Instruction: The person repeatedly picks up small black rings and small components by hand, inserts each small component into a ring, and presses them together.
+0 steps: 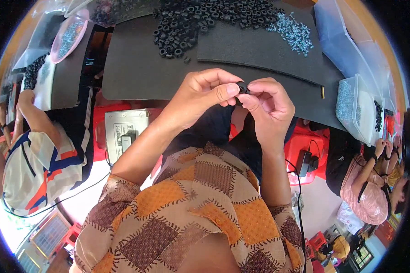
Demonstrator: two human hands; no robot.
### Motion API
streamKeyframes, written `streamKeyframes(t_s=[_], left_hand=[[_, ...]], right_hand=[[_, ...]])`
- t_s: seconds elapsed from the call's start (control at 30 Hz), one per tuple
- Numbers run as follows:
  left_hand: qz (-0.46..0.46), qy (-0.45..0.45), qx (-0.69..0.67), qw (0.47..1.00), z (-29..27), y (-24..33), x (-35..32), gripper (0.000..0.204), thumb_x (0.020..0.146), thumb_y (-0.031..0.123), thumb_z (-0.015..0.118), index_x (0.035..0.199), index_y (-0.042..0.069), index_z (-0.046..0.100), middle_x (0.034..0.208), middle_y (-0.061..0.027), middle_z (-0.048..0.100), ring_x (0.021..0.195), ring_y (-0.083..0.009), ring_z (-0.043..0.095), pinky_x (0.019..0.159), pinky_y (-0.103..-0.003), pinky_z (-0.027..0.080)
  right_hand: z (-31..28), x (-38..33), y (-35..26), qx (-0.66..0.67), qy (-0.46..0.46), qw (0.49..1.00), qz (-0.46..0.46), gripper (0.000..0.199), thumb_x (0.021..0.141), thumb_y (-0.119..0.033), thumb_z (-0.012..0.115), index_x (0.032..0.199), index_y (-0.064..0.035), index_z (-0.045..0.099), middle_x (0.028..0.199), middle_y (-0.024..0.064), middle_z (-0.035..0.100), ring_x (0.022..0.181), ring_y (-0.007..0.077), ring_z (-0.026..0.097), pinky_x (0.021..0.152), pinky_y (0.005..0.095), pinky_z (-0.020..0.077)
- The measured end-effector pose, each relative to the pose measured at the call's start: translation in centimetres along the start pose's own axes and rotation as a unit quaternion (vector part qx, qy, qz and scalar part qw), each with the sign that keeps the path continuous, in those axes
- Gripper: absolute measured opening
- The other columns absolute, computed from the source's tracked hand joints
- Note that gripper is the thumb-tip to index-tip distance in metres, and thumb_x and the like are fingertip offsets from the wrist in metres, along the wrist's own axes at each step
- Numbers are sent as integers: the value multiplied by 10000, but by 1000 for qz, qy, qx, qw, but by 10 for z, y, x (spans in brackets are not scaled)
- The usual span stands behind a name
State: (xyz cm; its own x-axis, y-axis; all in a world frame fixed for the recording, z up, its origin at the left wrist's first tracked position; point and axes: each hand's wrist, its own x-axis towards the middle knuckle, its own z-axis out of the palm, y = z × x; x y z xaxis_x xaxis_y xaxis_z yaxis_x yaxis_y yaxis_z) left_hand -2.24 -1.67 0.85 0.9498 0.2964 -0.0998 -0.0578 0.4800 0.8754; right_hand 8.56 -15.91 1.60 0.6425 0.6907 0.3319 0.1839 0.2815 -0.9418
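Note:
Over the near edge of the dark table, my left hand (202,93) pinches a small black round part (242,87) between thumb and fingertips. It has a dark hollow at its centre. From the other side, my right hand (269,99) closes its thumb and fingers on the part's right edge, with the fingertips of both hands close together. Whether the right fingers also hold a second tiny piece is too small to tell. Beyond the hands lies a big heap of black ring-shaped parts (180,38). Beside it at the right is a pile of small bluish metallic pieces (294,35).
A dark board (255,52) lies on the table (132,68), with a small brass-coloured piece (323,92) by its corner. Clear plastic bins (351,119) stand right; a pink basket (54,54) stands left. People work at both sides. A metallic box (116,132) sits below.

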Motion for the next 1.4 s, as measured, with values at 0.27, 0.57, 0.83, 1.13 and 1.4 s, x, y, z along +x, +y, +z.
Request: streamKeyframes(t_s=[0.27,0.57,0.83,1.13,1.4], left_hand=[[50,30,86,995,-9,9,-3,266,907,174,706,1127,26,683,873,-11,675,777,-69,588,732,-229,487],[62,50,48,996,-15,2,4,223,918,113,684,1115,8,677,891,-34,687,815,-74,609,755,-229,499],[95,57,94,989,-2,2,2,186,928,35,646,1105,-22,655,940,-48,691,874,-73,626,774,-229,515],[58,48,40,996,-4,-7,7,195,920,81,669,1088,-17,658,917,-44,681,831,-74,613,759,-232,509],[-7,5,-79,997,-13,-7,10,190,936,124,664,1105,38,658,911,-13,651,813,-79,603,757,-227,504]], right_hand=[[12,2,8,51,-6,998,30,200,814,137,683,962,20,619,978,62,595,865,107,583,759,234,494],[17,9,1,95,-11,986,134,99,949,-92,628,932,-8,578,934,63,578,818,112,581,708,243,501],[16,6,6,-197,-19,976,91,326,1011,-289,523,856,-3,545,704,93,533,635,162,537,585,318,423],[15,8,6,-314,-8,949,-30,225,974,-200,557,841,-18,539,745,132,514,652,325,534,592,370,431],[8,11,5,-301,-45,952,-17,217,963,-212,576,858,-24,546,767,120,529,670,287,547,619,346,432]])
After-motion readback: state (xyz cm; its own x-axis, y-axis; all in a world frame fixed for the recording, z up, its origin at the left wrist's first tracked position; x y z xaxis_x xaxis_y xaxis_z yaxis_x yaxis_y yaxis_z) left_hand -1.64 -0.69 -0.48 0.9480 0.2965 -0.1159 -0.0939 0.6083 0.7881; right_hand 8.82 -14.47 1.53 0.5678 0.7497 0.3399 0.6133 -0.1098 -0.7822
